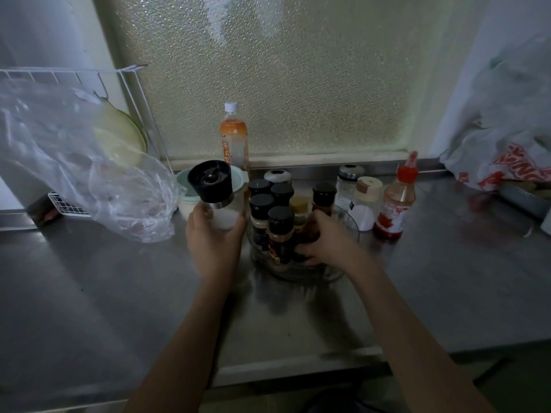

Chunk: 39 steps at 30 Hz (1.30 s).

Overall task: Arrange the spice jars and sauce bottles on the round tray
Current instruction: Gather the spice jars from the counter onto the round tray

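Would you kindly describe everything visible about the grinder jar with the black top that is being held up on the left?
The grinder jar has a wide black plastic grinding cap, a thin metallic collar beneath it and a clear body holding something white, perhaps salt. It is tilted, its top leaning toward the camera and left. The left hand grips its lower body, holding it just left of the round tray, in front of a pale bowl.

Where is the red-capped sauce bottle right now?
In the head view, the red-capped sauce bottle stands on the steel counter right of the round tray, outside it, beside a beige-lidded jar.
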{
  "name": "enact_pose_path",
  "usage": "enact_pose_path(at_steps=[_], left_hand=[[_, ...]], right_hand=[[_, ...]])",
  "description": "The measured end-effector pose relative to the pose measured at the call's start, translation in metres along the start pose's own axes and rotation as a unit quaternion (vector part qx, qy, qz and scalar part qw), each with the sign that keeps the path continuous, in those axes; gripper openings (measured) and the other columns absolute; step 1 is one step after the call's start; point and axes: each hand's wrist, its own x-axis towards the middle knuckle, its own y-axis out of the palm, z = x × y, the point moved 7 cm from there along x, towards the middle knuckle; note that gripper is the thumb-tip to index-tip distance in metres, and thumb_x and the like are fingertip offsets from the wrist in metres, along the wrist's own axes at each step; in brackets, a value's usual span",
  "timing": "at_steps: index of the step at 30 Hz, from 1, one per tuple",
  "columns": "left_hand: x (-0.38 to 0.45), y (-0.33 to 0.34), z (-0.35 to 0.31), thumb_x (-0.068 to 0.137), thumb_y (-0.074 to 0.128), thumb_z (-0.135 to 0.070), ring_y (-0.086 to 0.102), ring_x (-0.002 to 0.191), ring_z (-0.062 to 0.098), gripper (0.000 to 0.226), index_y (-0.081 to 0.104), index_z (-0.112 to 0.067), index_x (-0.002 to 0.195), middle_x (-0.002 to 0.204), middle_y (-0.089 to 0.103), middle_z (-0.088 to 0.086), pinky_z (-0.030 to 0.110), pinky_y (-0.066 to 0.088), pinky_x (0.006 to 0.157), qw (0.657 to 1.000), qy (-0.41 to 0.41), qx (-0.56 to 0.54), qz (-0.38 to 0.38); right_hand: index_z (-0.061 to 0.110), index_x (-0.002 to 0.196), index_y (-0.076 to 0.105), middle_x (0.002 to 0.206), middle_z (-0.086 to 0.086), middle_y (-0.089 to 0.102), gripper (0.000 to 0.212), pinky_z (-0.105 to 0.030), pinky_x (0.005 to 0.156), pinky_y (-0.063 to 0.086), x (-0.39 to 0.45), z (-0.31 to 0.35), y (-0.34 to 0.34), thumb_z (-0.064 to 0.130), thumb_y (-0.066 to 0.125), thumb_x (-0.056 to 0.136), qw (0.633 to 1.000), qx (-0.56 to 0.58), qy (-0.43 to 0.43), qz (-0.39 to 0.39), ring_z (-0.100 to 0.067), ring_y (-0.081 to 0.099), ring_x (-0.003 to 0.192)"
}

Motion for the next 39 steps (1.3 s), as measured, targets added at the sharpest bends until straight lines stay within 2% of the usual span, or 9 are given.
enact_pose_path(at_steps=[6,10,16,20,24,27,32,36,39], left_hand=[[-0.013,-0.013,-0.029,0.069,0.064,-0.052,0.051,0.096,0.019,0.062,0.053,-0.009,0.112,0.101,0.056,0.003,0.033,0.044,0.08,0.997,0.071,-0.04,0.002],[-0.021,-0.026,-0.037,0.072,0.069,-0.038,0.049,0.094,0.02,0.044,0.048,-0.018,0.105,0.097,0.047,-0.004,0.043,0.048,0.078,0.993,0.065,-0.091,-0.044],[-0.029,-0.029,-0.043,0.071,0.064,-0.035,0.044,0.093,0.02,0.053,0.049,0.002,0.107,0.098,0.041,0.002,0.038,0.042,0.077,0.991,0.091,-0.08,-0.052],[-0.041,-0.018,-0.055,0.072,0.061,-0.039,0.042,0.097,0.022,0.061,0.047,0.006,0.111,0.101,0.041,0.006,0.028,0.036,0.082,0.986,0.143,-0.082,0.0],[-0.058,0.003,-0.07,0.072,0.059,-0.038,0.042,0.098,0.024,0.062,0.047,0.01,0.11,0.102,0.049,0.023,0.033,0.038,0.083,0.975,0.196,-0.074,0.076],[-0.064,0.019,-0.072,0.075,0.054,-0.036,0.041,0.102,0.025,0.064,0.043,0.009,0.119,0.109,0.048,0.023,0.03,0.037,0.086,0.964,0.221,-0.057,0.135],[-0.068,0.047,-0.06,0.078,0.048,-0.04,0.038,0.12,0.027,0.069,0.035,0.001,0.132,0.128,0.041,0.017,0.04,0.04,0.099,0.943,0.228,0.007,0.242],[-0.067,0.046,-0.058,0.072,0.049,-0.041,0.042,0.109,0.028,0.067,0.042,0.0,0.125,0.118,0.048,0.017,0.039,0.045,0.091,0.946,0.23,0.037,0.226],[-0.062,0.037,-0.055,0.071,0.049,-0.039,0.045,0.109,0.031,0.071,0.039,0.001,0.129,0.118,0.047,0.018,0.038,0.044,0.088,0.963,0.19,0.022,0.191]], right_hand=[[0.009,0.111,0.05,0.112,-0.008,0.058,0.04,-0.042,0.087,0.054,-0.01,-0.002,0.001,0.008,0.072,0.078,0.999,-0.006,-0.021,-0.048,-0.022,0.058,0.103],[0.013,0.108,0.048,0.117,-0.008,0.057,0.028,-0.038,0.091,0.049,-0.024,0.003,0.009,0.008,0.063,0.085,0.994,-0.065,-0.046,-0.075,-0.024,0.055,0.109],[0.01,0.123,0.047,0.125,-0.014,0.057,0.032,-0.032,0.088,0.044,-0.029,0.019,0.024,0.002,0.047,0.092,0.991,-0.099,-0.058,-0.075,-0.027,0.054,0.112],[0.015,0.115,0.056,0.113,0.004,0.063,0.022,-0.013,0.087,0.048,-0.048,0.043,0.008,0.013,0.051,0.094,0.975,0.079,-0.139,-0.155,-0.007,0.06,0.106],[0.029,0.119,0.053,0.114,0.015,0.062,0.03,-0.011,0.087,0.047,-0.063,0.058,0.009,0.014,0.051,0.094,0.947,0.258,-0.185,-0.052,0.008,0.057,0.105],[0.026,0.132,0.044,0.124,0.01,0.057,0.051,-0.019,0.09,0.048,-0.06,0.052,0.008,0.016,0.062,0.086,0.966,0.178,-0.178,-0.06,-0.005,0.055,0.113],[0.019,0.128,0.05,0.122,0.004,0.06,0.055,-0.007,0.085,0.041,-0.046,0.036,-0.003,0.026,0.074,0.078,0.962,0.111,-0.167,-0.188,-0.008,0.055,0.111],[0.014,0.121,0.059,0.116,-0.003,0.064,0.048,0.003,0.08,0.034,-0.038,0.026,0.002,0.027,0.075,0.077,0.953,0.066,-0.165,-0.247,-0.01,0.056,0.105],[0.014,0.118,0.062,0.113,-0.005,0.065,0.041,-0.009,0.084,0.039,-0.034,0.026,0.01,0.027,0.071,0.081,0.95,0.034,-0.177,-0.256,-0.014,0.059,0.104]])
